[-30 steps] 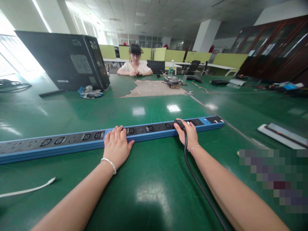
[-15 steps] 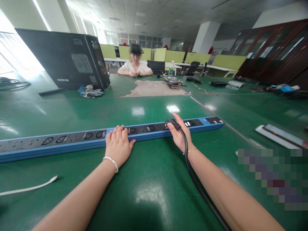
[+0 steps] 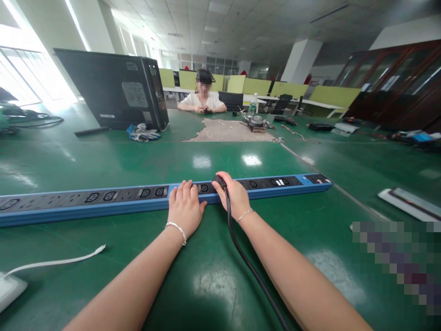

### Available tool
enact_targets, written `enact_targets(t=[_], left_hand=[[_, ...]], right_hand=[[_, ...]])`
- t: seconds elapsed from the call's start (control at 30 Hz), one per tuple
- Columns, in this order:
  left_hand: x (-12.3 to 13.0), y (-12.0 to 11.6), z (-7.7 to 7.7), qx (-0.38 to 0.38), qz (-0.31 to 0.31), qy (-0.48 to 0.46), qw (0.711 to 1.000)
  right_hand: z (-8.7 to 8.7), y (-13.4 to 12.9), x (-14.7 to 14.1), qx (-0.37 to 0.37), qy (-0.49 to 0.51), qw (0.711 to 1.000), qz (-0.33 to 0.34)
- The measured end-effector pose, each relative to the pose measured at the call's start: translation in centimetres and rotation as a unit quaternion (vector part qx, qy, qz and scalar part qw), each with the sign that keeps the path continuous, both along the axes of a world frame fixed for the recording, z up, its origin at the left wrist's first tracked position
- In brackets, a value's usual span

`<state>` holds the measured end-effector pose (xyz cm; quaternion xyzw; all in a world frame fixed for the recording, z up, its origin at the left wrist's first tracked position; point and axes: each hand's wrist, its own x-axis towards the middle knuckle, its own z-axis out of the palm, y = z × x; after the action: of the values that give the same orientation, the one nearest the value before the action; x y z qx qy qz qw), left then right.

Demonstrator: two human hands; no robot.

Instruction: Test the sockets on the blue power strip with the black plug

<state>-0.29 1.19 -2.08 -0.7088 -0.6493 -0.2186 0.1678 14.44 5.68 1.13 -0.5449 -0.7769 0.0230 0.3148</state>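
A long blue power strip (image 3: 117, 213) with a black socket face lies across the table in front of me. My left hand (image 3: 186, 204) is laid over its middle, fingers across the top and thumb by the near side, gripping it. To the right of that hand, my right hand (image 3: 234, 195) is closed on a black power plug (image 3: 218, 179), held at the strip's socket face. Whether its pins sit in a socket is hidden. From the plug a thick black cord (image 3: 237, 243) runs down toward me. One round-cornered socket (image 3: 204, 188) shows between my hands.
A black computer case (image 3: 113, 89) stands at the back left, with work gloves (image 3: 143, 133) before it. Across the table (image 3: 148, 161) sits another person (image 3: 202, 99). A white cable (image 3: 58, 263) lies at near left, a white-edged device (image 3: 409, 204) at right.
My right hand has brought the plug leftward along the strip, closer to my left hand, and its fingers have closed in. My left hand stays on the strip. The whole view has shifted somewhat.
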Motion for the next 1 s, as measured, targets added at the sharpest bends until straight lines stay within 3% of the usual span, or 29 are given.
enact_targets(t=[0.37,0.53,1.0], left_hand=[[-0.1,0.04,-0.07,0.002,-0.004,-0.003,1.0],[-0.06,0.03,-0.02,0.004,-0.007,-0.004,1.0],[0.01,-0.04,0.15,0.0,-0.005,-0.007,1.0]], right_hand=[[0.01,-0.46,-0.09,0.069,-0.062,0.996,0.018],[0.05,-0.52,-0.12,0.06,-0.073,0.996,-0.003],[-0.43,-0.6,-0.1,0.059,-0.085,0.995,0.014]])
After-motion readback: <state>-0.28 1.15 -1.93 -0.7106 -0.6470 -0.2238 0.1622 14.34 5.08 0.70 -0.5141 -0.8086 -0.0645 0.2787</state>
